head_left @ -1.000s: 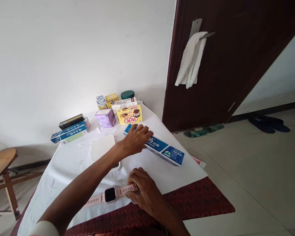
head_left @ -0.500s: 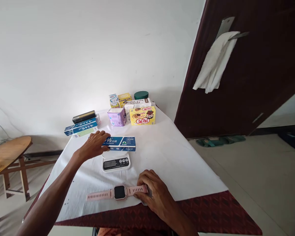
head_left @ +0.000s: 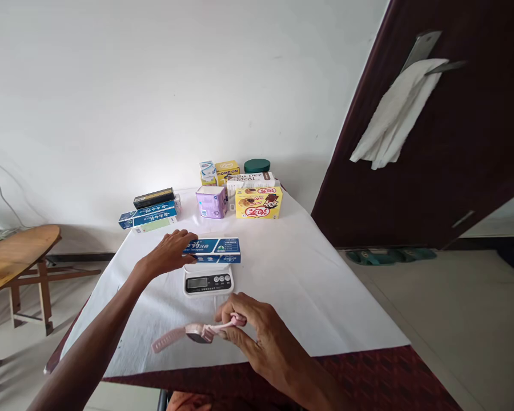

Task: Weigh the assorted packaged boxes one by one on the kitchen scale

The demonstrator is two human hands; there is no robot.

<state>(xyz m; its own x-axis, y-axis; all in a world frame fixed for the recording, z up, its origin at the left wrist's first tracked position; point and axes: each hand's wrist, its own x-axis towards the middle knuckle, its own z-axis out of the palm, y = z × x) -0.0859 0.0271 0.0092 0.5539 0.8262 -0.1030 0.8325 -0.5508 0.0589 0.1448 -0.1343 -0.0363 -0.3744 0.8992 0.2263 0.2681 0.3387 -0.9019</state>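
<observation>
My right hand (head_left: 255,328) pinches one end of the pink strap of a smartwatch (head_left: 199,333). The watch is tilted, its dark screen facing down and forward, and the other strap end hangs to the left near the tablecloth. My left hand (head_left: 171,253) is closed on the left end of a blue toothpaste box (head_left: 216,250), covering that end. The box lies level across a small white digital kitchen scale (head_left: 208,283), over its weighing plate. The scale's display looks blank, and its buttons face me.
On the white tablecloth (head_left: 291,285), more toothpaste boxes (head_left: 148,216) are stacked at the back left. A purple pack (head_left: 211,202), a yellow snack box (head_left: 259,203) and a green-lidded container (head_left: 257,165) stand near the wall. A wooden stool (head_left: 25,251) is at the left.
My right hand has lifted the watch by its strap and turned it from lying flat to tilted. My left hand stays on the toothpaste box. The view has shifted slightly.
</observation>
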